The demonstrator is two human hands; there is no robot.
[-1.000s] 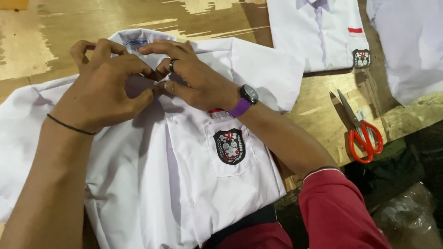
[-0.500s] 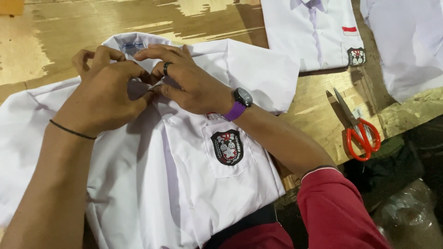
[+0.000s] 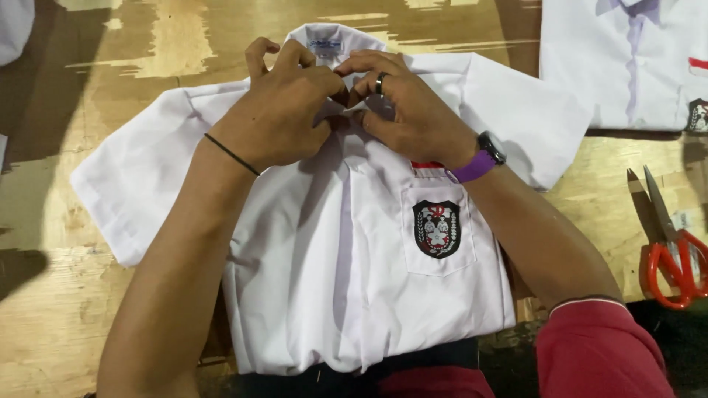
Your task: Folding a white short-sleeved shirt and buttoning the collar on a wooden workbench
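Note:
A white short-sleeved shirt [image 3: 346, 280] lies front-up on the wooden table [image 3: 88, 81], with a dark crest badge [image 3: 436, 228] on its chest pocket. My left hand [image 3: 276, 118] and my right hand [image 3: 413, 107] meet just below the collar [image 3: 324, 40], fingertips pinching the shirt's front placket at the top button. What is between the fingers is hidden. My right hand wears a dark ring, and a watch with a purple strap [image 3: 479, 158] sits on that wrist. A thin black band circles my left wrist.
Scissors with orange handles [image 3: 671, 243] lie on the table at the right. A second white shirt [image 3: 627, 59] with a badge lies at the top right. A bit of white cloth [image 3: 15, 26] shows at the top left corner. My red sleeve [image 3: 597, 346] is at the bottom.
The view has shifted so the shirt and my hands sit more to the centre and right. My hands stay pinched together under the collar.

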